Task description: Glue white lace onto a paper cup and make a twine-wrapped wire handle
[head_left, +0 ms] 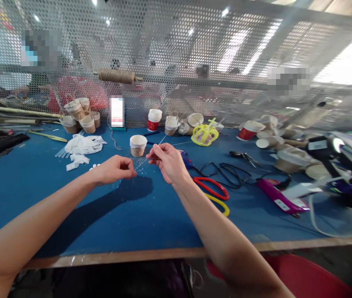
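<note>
Over the middle of the blue table my left hand is closed in a pinch on the near end of a thin pale thread. My right hand is closed too, pinching the same thread a little farther along; the thread runs on past it toward the back. Just behind both hands stands a small paper cup wrapped in twine. Neither hand touches the cup.
Red and yellow scissors, black scissors, black cables and a purple tool lie at the right. More twine-wrapped cups, a red cup, a yellow crown shape, white scraps and a twine spool sit along the mesh screen.
</note>
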The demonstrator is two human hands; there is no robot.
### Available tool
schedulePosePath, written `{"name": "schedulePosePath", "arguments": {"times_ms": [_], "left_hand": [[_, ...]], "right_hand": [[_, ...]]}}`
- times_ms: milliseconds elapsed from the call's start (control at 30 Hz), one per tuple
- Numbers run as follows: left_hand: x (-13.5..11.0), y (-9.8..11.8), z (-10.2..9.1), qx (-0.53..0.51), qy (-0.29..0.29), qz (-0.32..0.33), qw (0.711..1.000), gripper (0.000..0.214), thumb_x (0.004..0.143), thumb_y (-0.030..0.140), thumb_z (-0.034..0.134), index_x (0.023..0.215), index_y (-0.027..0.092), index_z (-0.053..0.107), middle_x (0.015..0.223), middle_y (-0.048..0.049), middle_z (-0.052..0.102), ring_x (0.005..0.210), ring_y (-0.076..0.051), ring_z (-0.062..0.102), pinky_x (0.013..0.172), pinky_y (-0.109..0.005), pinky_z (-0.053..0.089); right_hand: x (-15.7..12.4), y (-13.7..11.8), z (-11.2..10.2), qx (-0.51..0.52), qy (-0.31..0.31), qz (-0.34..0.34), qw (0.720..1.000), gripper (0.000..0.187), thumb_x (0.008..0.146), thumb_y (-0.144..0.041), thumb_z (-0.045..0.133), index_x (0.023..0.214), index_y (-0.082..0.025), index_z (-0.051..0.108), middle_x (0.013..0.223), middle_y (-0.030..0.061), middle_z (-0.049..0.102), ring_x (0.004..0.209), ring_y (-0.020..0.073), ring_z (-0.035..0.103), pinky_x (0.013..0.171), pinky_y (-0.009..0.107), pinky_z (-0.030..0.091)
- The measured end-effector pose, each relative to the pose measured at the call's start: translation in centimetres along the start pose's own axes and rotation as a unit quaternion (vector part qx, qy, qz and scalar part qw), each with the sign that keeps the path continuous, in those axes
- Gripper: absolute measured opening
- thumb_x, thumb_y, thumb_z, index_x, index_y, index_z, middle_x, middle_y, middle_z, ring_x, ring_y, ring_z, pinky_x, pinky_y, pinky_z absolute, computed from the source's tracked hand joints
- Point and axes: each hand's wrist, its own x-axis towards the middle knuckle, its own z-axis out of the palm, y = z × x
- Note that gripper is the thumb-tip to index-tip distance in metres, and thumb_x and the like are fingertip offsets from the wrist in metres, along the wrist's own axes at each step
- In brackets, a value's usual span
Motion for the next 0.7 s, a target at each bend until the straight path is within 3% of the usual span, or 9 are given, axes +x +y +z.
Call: {"name": "schedulePosePath", "arguments": {"times_ms": [100,200,267,333,400,433,500,567,700], "left_hand": [[-0.4,0.1,0.4,0.171,0.068,-0.01,0.983,0.016,0.072,0.027,0.051,0.061,0.016,0.053,0.058,0.0006,0.053,0.056,-0.012,0.047,0.055,-0.026,0.034],[-0.9,0.9,1.2,0.37,0.151,-0.007,0.917,0.016,0.075,0.021,0.046,0.065,0.015,0.057,0.067,-0.0067,0.06,0.067,-0.02,0.055,0.062,-0.031,0.035],[-1.1,1.4,1.3,0.411,0.172,-0.01,0.895,0.018,0.076,0.019,0.045,0.066,0.014,0.059,0.07,-0.0094,0.063,0.072,-0.023,0.057,0.067,-0.034,0.036],[-1.3,1.6,0.8,0.335,0.122,-0.023,0.934,0.017,0.076,0.024,0.049,0.067,0.014,0.06,0.068,-0.008,0.063,0.069,-0.021,0.057,0.067,-0.034,0.038],[-1.5,1.3,-0.1,0.133,0.002,-0.025,0.991,0.023,0.077,0.035,0.053,0.072,0.014,0.061,0.069,-0.0061,0.063,0.067,-0.018,0.056,0.066,-0.032,0.04],[-1.5,1.0,-0.5,0.004,-0.05,-0.027,0.998,0.029,0.08,0.039,0.051,0.077,0.014,0.062,0.076,-0.0067,0.065,0.071,-0.016,0.057,0.07,-0.031,0.042],[-1.7,0.0,-0.9,-0.222,-0.121,-0.046,0.966,0.038,0.082,0.047,0.046,0.085,0.013,0.063,0.089,-0.0094,0.065,0.078,-0.016,0.058,0.074,-0.033,0.043],[-1.7,-1.1,-0.6,-0.353,-0.155,-0.037,0.922,0.033,0.075,0.044,0.059,0.085,0.013,0.062,0.09,-0.0091,0.065,0.079,-0.015,0.058,0.075,-0.032,0.043],[-1.5,-2.0,0.8,-0.416,-0.169,-0.015,0.893,0.031,0.068,0.043,0.068,0.074,0.015,0.055,0.067,-0.0018,0.062,0.063,-0.012,0.056,0.064,-0.027,0.04]], "right_hand": [[0.3,0.6,0.5,-0.017,0.025,0.015,0.999,0.022,0.072,-0.026,0.066,0.063,-0.016,0.049,0.053,-0.0035,0.058,0.052,0.008,0.058,0.047,0.02,0.047],[0.8,1.1,1.1,-0.032,0.05,0.015,0.998,0.022,0.073,-0.022,0.065,0.061,-0.015,0.048,0.049,-0.0039,0.056,0.047,0.0076,0.056,0.045,0.02,0.047],[1.0,1.3,1.3,-0.031,0.056,0.007,0.998,0.023,0.073,-0.023,0.065,0.062,-0.016,0.046,0.048,-0.005,0.055,0.046,0.0073,0.056,0.044,0.019,0.046],[1.0,1.2,1.3,-0.023,0.05,-0.005,0.998,0.023,0.072,-0.025,0.066,0.063,-0.017,0.046,0.049,-0.0058,0.056,0.046,0.0073,0.056,0.045,0.019,0.046],[0.7,1.0,1.2,0.002,0.029,-0.017,0.999,0.024,0.071,-0.027,0.067,0.065,-0.017,0.045,0.051,-0.0062,0.057,0.049,0.0071,0.057,0.047,0.019,0.046],[0.5,0.8,1.1,0.019,0.017,-0.022,0.999,0.025,0.07,-0.027,0.067,0.065,-0.018,0.045,0.052,-0.0064,0.058,0.049,0.0068,0.057,0.047,0.018,0.046],[0.2,0.7,0.9,0.053,-0.002,-0.027,0.998,0.025,0.068,-0.028,0.069,0.066,-0.018,0.045,0.054,-0.0067,0.059,0.05,0.0062,0.057,0.047,0.017,0.045],[-0.1,0.6,0.7,0.074,-0.014,-0.025,0.997,0.026,0.067,-0.029,0.069,0.066,-0.018,0.046,0.055,-0.0069,0.06,0.051,0.006,0.057,0.047,0.017,0.045],[-0.2,0.7,0.6,0.09,-0.038,-0.016,0.995,0.027,0.066,-0.03,0.07,0.066,-0.019,0.045,0.055,-0.0069,0.061,0.052,0.006,0.058,0.048,0.017,0.045]]}}
